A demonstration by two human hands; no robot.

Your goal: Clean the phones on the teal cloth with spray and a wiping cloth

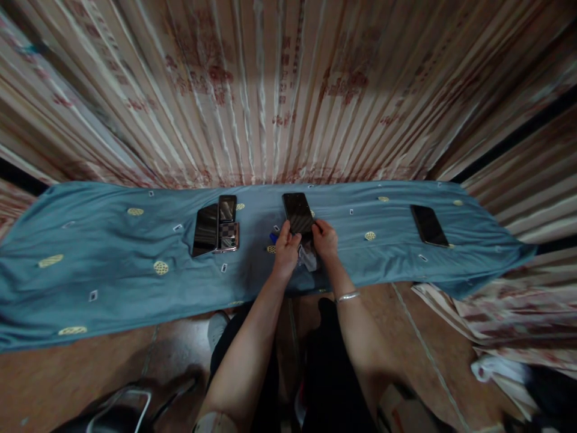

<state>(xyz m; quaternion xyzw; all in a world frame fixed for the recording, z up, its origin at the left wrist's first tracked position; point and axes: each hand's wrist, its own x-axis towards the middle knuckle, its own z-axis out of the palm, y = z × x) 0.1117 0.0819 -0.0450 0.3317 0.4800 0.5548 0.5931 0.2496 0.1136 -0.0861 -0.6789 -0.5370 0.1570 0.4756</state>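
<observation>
A black smartphone (298, 211) with a dark screen is held over the cloth between my two hands. My left hand (286, 251) grips its lower left corner, thumb toward the front. At the lower right side, my right hand (325, 239) pinches the phone's edge; a silver bangle circles that wrist. Beneath my hands lies a crumpled clear plastic piece (308, 257), partly covered. A small blue object (273, 237) shows just left of my left fingers; its kind cannot be made out.
Left on the blue patterned cloth (121, 258) lie a black tablet-like device (206, 230), a small dark phone (228, 208) and a checkered item (228, 236). Another black phone (429, 225) rests at the right. Pleated curtains (265, 108) hang behind the cloth-covered surface.
</observation>
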